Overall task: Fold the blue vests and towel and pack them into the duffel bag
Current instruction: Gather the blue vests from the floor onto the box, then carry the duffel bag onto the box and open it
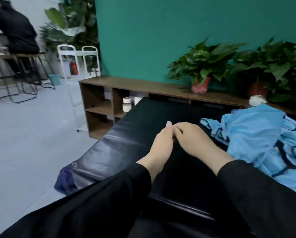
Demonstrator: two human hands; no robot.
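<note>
Left hand: our left hand [161, 143] lies edge-on over the middle of the black table [112, 148], fingers stretched forward and close together, one pale nail showing at the tip; we cannot tell whether it grips anything.
Right hand: our right hand [194, 140] sits just beside the left, palm down, fingers loosely bent, fingertips meeting those of the left; whether something small is pinched between them we cannot tell.
Blue vests: a crumpled heap of light blue vests [257, 140] with dark trim lies on the table to the right of our hands, near the right forearm.
Dark cloth: a dark blue bundle [64, 179] hangs at the table's near left corner.
Behind: a wooden shelf [109, 93] carries two potted plants [202, 66] against the green wall [152, 31].
Far left: a person in black [15, 31] sits on a stool.
</note>
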